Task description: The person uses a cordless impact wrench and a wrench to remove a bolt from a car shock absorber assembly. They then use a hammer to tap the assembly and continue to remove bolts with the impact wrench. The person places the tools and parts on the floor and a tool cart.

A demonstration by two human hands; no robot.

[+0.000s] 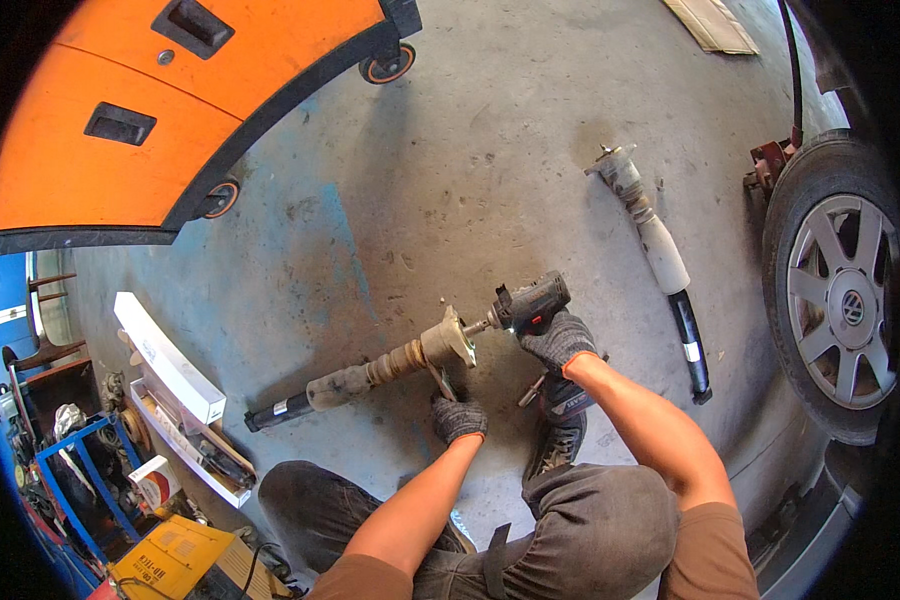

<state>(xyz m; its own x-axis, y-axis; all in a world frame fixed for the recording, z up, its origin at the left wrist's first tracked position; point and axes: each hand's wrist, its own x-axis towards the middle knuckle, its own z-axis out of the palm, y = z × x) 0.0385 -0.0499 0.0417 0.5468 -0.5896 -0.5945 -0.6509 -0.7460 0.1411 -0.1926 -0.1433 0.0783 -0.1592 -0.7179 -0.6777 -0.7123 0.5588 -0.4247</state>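
A shock absorber (345,386) with a dusty sleeve, bellows and top mount lies slantwise on the concrete floor. My left hand (457,420), in a dark knit glove, is closed around a metal hand tool (442,382) that reaches to the bellows just below the top mount. My right hand (559,343), gloved too, grips a black cordless impact driver (532,300). Its socket meets the centre of the mount. A second shock absorber (664,251) lies apart at the right. Beside my right shoe is a small metal rod-like piece (531,391), partly hidden.
An orange tool cabinet (120,180) on casters stands upper left. At the right is a car wheel (832,300) with a red jack (769,163) behind it. Long white boxes (169,356), a blue metal frame (82,465) and a yellow machine (172,555) crowd the lower left. Cardboard (712,26) lies far off.
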